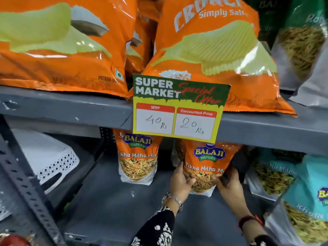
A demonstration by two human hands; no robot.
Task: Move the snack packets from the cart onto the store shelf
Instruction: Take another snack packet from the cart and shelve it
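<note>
The fingers (184,176) of the left hand (179,183) curl against the lower left side of an orange snack packet (205,167), while those of the right hand (229,183) close on its lower right corner; between them the two hands hold this one packet and nothing else. The packet stands upright on the lower shelf (110,206), its base at or just above the grey board; which of the two cannot be told. Judged from this, the packet is in the last step of being set in place and not yet released. To its left, apart from it, a second orange packet (137,157) of the same kind stands upright on the same shelf, so at least one packet appears already placed. Bare shelf lies in front of and between the two, leaving room for more. To the right stand teal packets (305,192); to the far left rests a white basket (53,157). The upper shelf (62,107) carries large orange chip bags (213,50) and a yellow price sign (179,110) that hangs over its front edge. The cart is not in view, so the number of packets left to move cannot be told.
</note>
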